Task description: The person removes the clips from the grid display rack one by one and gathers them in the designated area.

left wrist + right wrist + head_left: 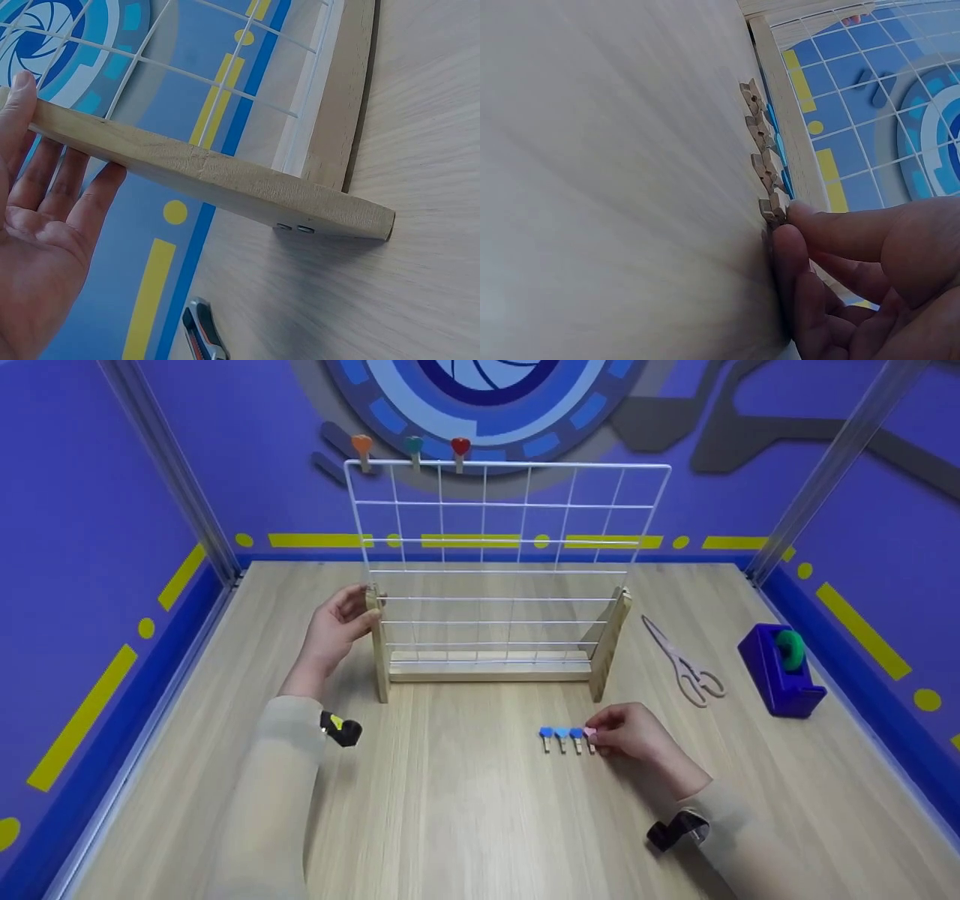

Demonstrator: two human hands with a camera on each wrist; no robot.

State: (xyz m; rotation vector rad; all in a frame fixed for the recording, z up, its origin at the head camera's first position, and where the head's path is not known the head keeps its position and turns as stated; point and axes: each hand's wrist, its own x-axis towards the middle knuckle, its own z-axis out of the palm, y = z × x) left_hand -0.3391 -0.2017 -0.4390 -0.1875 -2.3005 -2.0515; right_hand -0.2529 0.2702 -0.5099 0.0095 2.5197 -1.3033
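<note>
My left hand (330,634) holds the left wooden post (380,660) of a white wire grid (484,504) on a wooden stand. The left wrist view shows the thumb on one side of that post (165,154) and the fingers on the other. At the right end of a short row on the table, my right hand (636,735) pinches a small wooden clothespin with a pink heart (590,732). Beside it lie blue-heart clothespins (577,739) and a light blue one (562,739). Orange (362,448), green (415,450) and red (460,450) heart clothespins stand clipped along the grid's top wire.
Scissors (682,664) lie right of the stand, with a blue tape dispenser (784,682) holding green tape farther right. A utility knife (202,330) rests on the table in the left wrist view. Blue-purple panels (285,495) enclose the wooden table (465,810).
</note>
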